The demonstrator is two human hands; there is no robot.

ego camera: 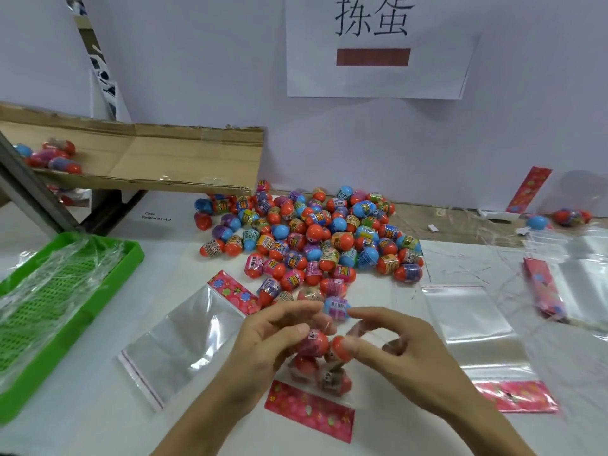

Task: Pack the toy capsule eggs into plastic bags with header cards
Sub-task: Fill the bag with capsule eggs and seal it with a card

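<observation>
Capsule eggs (311, 343) | left hand (266, 340) fingers curled gripping one | right hand (404, 350) fingers pinching another

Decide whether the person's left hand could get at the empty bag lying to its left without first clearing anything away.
Probably yes: the empty bag lies flat beside the left hand with nothing on it, though that hand is holding eggs.

Near the middle of the white desk (82, 419), the left hand (263, 337) and right hand (404, 347) each pinch a red egg (314, 340) over a partly filled bag (324, 373) with a pink header card (309, 411), the egg pile (316, 235) beyond and a green tray (98, 281) at left.
</observation>
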